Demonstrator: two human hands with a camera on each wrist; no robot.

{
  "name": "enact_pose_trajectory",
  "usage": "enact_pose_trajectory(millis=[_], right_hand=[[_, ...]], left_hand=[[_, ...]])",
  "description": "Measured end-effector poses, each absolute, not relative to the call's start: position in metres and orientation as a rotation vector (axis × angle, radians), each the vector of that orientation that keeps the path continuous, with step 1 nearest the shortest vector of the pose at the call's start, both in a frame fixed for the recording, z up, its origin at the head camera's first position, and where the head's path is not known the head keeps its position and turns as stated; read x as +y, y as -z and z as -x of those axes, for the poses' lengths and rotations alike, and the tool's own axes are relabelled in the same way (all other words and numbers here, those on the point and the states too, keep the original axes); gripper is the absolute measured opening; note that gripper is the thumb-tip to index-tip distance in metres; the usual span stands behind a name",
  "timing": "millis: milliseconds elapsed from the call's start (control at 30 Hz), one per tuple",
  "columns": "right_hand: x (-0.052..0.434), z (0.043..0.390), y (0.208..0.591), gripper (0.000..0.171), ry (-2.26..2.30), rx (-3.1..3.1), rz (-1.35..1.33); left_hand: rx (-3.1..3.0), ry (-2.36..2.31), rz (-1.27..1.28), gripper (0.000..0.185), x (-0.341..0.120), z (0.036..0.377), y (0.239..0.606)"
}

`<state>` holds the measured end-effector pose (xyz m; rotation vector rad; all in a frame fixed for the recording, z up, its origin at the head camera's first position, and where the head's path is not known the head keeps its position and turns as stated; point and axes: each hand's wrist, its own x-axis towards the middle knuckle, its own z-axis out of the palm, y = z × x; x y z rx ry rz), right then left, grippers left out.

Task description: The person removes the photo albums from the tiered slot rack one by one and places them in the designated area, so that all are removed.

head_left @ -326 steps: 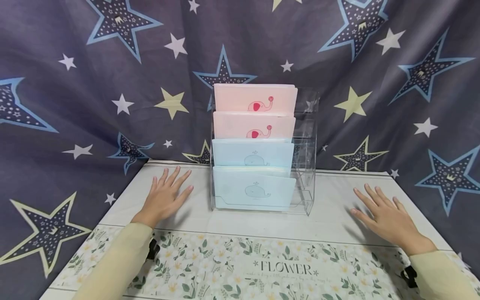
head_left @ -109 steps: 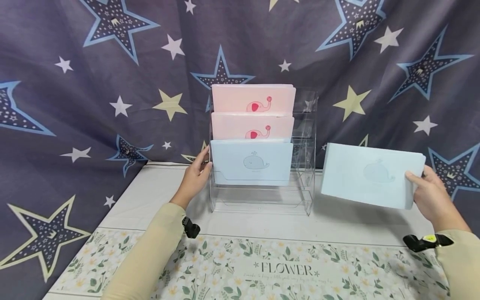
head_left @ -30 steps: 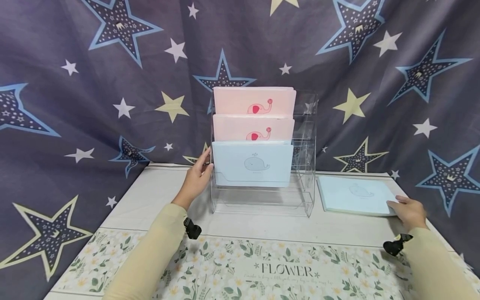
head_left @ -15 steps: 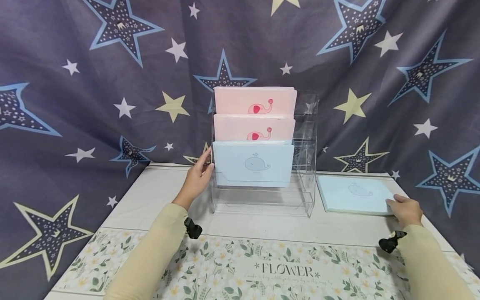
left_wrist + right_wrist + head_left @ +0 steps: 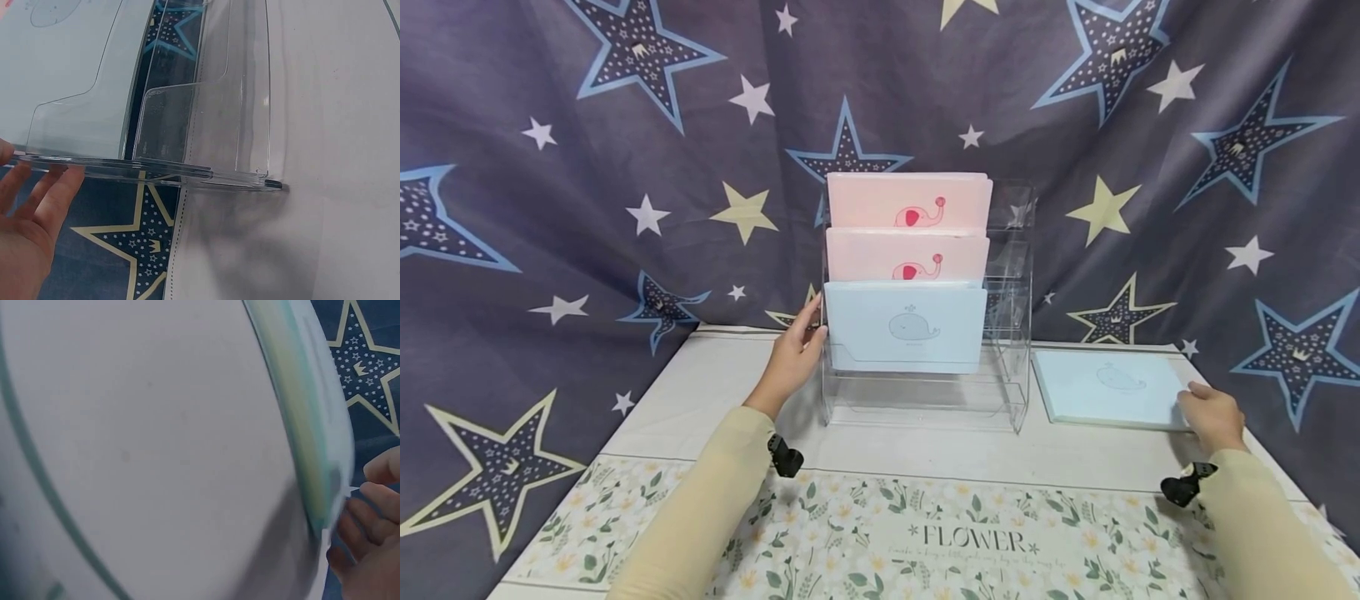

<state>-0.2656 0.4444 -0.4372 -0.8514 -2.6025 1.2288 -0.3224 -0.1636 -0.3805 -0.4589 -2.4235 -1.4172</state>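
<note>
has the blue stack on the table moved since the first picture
Yes. Judged against the rack, the blue stack has gone right, out of the lowest tier and onto the table.

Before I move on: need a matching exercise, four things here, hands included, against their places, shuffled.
1. Pink elephant-print folders
2. Light-blue whale-print stack beside the clear plastic rack
3. Left hand
4. Right hand

A. Touching the rack's left side
B. Flat on the white tabletop
C. By the stack's right edge
D. In the rack's upper two tiers

Pairs: 1-D, 2-B, 3-A, 4-C
</note>
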Motion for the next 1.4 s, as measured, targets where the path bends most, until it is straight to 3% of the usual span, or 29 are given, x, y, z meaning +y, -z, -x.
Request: enact_pose_trajectory(millis=[567,1033,1400], right_hand=[[0.415,0.273,0.394,0.053,-1.216,-2.602,0.394],[0.344,0.272,0.345,0.040,-1.306,-2.471,-0.279],[0.280,0.279,0.320,0.035,-1.318,-2.403,-0.490]], left_hand=[[-2.410,1.382,0.483,0.056,-0.164,0.324,0.381],[-2.420,1.391,0.467,0.056,-0.163,0.323,0.379],[-2.427,1.386,0.457,0.056,-0.164,0.322,0.380]])
